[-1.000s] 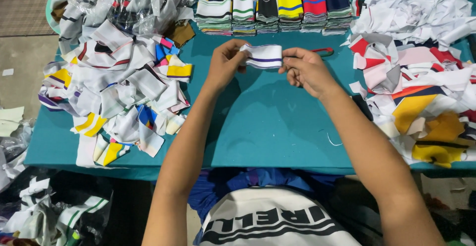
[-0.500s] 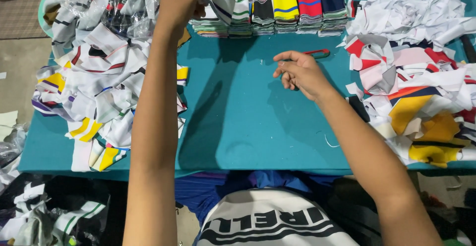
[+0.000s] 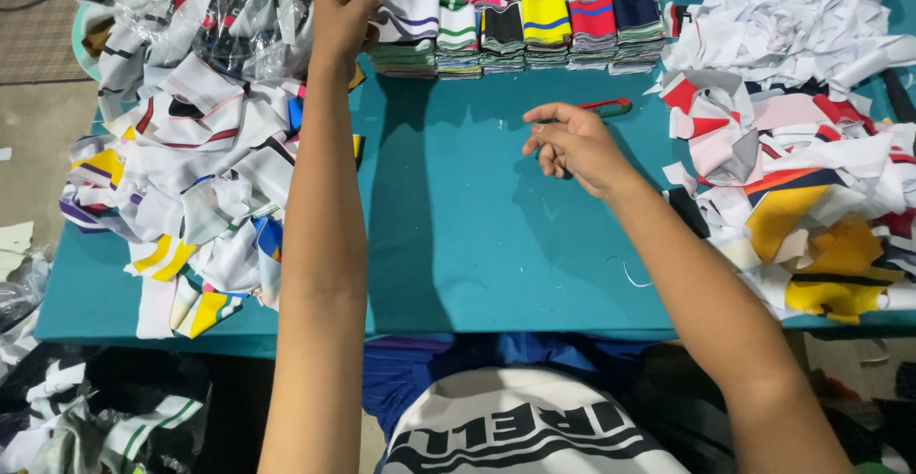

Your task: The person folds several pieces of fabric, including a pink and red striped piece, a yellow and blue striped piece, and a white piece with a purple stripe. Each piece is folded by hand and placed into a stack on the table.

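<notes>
A white striped cloth strip [image 3: 405, 11] is clamped in the left hand [image 3: 343, 21] over the folded stacks [image 3: 534, 25] at the desk's [image 3: 477, 245] far edge; the right hand's [image 3: 572, 145] grip is loosely curled, empty, beside red-handled scissors [image 3: 606, 107].

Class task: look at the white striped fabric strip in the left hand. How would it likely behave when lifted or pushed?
The striped fabric strip droops past the left hand, so it is probably floppy. Thin and small, it likely weighs little. Pushed on the teal table, it would probably bunch rather than slide.
</notes>
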